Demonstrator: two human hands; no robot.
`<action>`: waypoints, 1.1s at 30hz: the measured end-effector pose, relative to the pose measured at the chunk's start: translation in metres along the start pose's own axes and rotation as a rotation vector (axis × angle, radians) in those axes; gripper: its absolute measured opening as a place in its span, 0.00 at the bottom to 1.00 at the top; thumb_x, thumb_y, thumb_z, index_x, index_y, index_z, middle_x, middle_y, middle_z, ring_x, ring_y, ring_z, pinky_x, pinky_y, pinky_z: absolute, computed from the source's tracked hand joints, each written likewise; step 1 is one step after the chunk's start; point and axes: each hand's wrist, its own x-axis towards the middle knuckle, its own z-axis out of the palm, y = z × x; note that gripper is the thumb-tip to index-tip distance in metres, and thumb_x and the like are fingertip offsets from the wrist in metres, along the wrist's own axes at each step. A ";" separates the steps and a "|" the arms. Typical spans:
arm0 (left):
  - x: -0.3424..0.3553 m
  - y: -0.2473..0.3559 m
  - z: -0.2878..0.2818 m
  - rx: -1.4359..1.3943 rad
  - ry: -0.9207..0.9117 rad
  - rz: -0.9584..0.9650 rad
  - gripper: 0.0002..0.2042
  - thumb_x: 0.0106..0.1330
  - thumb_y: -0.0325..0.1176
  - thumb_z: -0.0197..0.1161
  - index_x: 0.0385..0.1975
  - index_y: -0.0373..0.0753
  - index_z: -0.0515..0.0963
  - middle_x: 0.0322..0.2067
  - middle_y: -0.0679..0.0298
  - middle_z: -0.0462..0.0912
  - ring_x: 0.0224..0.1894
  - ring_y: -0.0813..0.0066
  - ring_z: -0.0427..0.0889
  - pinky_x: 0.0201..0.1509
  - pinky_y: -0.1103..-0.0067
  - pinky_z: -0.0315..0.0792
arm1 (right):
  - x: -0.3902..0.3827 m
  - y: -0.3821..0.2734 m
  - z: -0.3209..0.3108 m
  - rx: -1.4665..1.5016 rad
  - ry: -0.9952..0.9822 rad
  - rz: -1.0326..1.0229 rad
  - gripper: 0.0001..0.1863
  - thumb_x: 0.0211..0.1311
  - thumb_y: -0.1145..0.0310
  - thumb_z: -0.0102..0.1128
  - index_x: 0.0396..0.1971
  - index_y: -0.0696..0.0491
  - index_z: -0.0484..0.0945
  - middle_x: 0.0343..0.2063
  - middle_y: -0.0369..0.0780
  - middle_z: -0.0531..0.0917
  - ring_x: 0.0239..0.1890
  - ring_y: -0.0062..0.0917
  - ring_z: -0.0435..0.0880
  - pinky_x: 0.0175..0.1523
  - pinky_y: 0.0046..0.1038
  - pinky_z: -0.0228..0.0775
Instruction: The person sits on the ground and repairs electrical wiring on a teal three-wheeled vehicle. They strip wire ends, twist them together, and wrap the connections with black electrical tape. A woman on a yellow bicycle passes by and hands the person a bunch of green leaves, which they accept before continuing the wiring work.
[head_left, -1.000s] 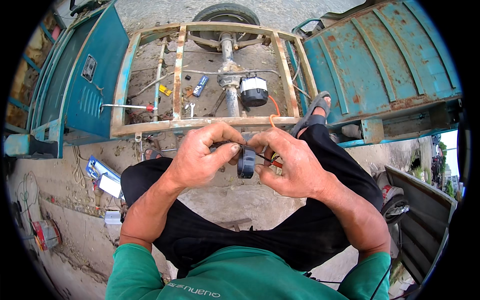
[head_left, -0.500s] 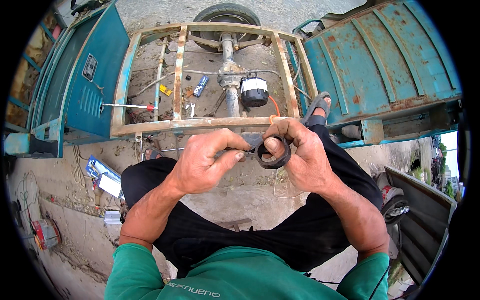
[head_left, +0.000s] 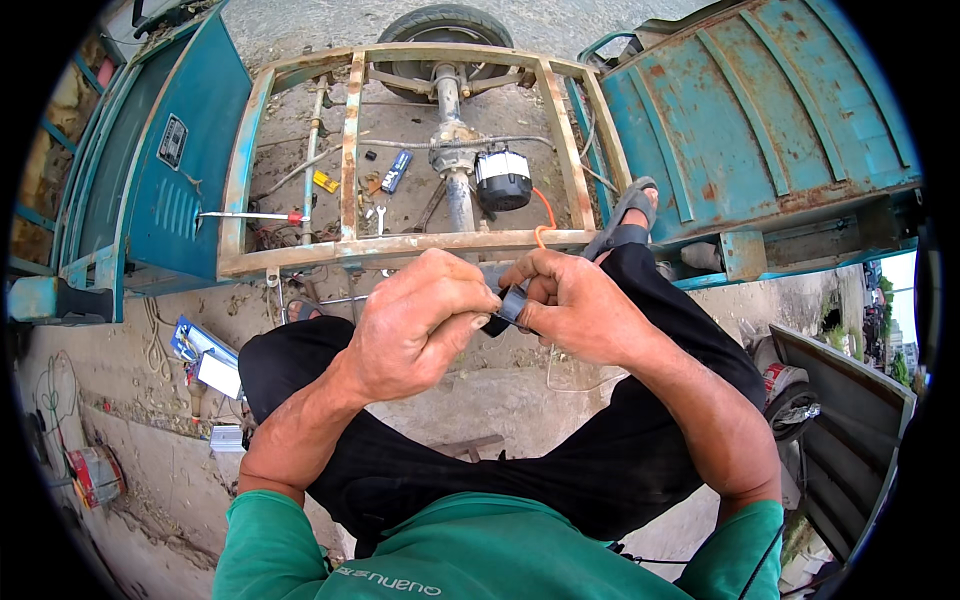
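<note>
A roll of black tape (head_left: pixel 512 304) is held edge-on in front of me, between my two hands. My right hand (head_left: pixel 570 305) is closed round its right side, thumb below and fingers above. The fingertips of my left hand (head_left: pixel 420 325) are pinched together at the roll's left edge, where a small dark bit of tape shows. My fingers hide much of the roll. Beyond my hands lies the near rail of a rusty metal frame (head_left: pixel 400 247).
Inside the frame are an axle (head_left: pixel 458 200), a black-and-silver motor (head_left: pixel 503 182) with an orange cable (head_left: pixel 546 215), a blue box (head_left: pixel 397 171) and a wrench (head_left: pixel 381 218). A red-handled screwdriver (head_left: pixel 270 215) reaches across the left side. Teal metal panels (head_left: pixel 740 120) flank the frame.
My right hand has turned the tape roll from showing its open ring to edge-on. The two hands have come closer together, and the view has shifted slightly.
</note>
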 end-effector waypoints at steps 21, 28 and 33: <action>0.004 -0.002 -0.002 -0.062 -0.003 -0.175 0.05 0.61 0.20 0.64 0.36 0.31 0.81 0.34 0.57 0.84 0.36 0.63 0.84 0.42 0.71 0.77 | -0.015 -0.002 0.019 -0.108 0.321 -0.483 0.12 0.59 0.70 0.71 0.41 0.59 0.83 0.38 0.43 0.82 0.25 0.26 0.82 0.36 0.30 0.77; 0.006 0.001 0.011 -0.014 0.059 -0.260 0.05 0.58 0.20 0.62 0.34 0.31 0.78 0.32 0.56 0.82 0.35 0.66 0.81 0.43 0.74 0.74 | -0.018 0.000 0.015 -0.133 0.333 -0.432 0.14 0.59 0.63 0.68 0.38 0.59 0.84 0.35 0.45 0.82 0.39 0.42 0.85 0.44 0.41 0.75; 0.001 -0.002 0.011 -0.008 -0.010 -0.264 0.07 0.56 0.20 0.63 0.36 0.31 0.79 0.32 0.56 0.81 0.36 0.63 0.80 0.46 0.71 0.73 | -0.016 0.002 0.016 -0.104 0.269 -0.423 0.11 0.56 0.67 0.70 0.32 0.60 0.84 0.33 0.47 0.83 0.38 0.44 0.85 0.43 0.43 0.75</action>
